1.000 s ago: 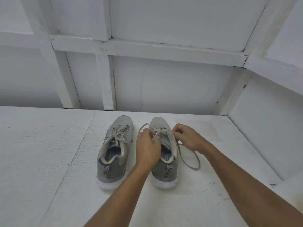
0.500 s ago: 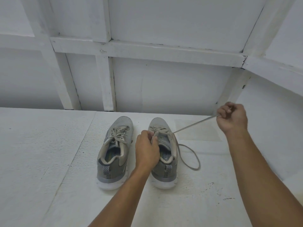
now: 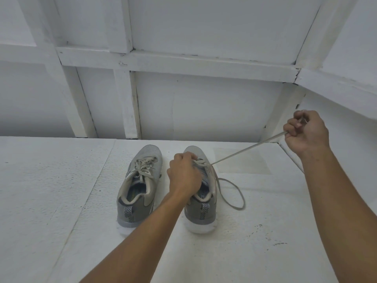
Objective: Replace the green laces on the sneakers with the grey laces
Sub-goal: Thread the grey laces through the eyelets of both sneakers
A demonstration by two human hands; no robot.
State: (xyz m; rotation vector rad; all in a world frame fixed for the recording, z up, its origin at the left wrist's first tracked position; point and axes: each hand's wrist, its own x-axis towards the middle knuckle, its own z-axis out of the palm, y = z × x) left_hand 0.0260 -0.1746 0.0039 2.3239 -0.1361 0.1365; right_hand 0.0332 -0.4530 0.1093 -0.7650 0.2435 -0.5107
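Grey sneakers, white soles, pale grey laces, white floor

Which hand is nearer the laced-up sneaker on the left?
Left. The left hand sits just right of the laced sneaker, on the other sneaker. The right hand is far right, raised, pulling a lace.

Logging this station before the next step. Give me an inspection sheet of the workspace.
Surface: white table, rough, dark specks at near right.
Job's things: two grey sneakers, heels toward the camera; left sneaker laced; right sneaker with a lace drawn taut up to the right, its other end looped on the table.
Clutter: nothing seen.
Grips: left hand closed over the right sneaker's lacing; right hand fisted on the lace, raised.
Cables: nothing seen.
Surroundings: white panelled walls with beams.
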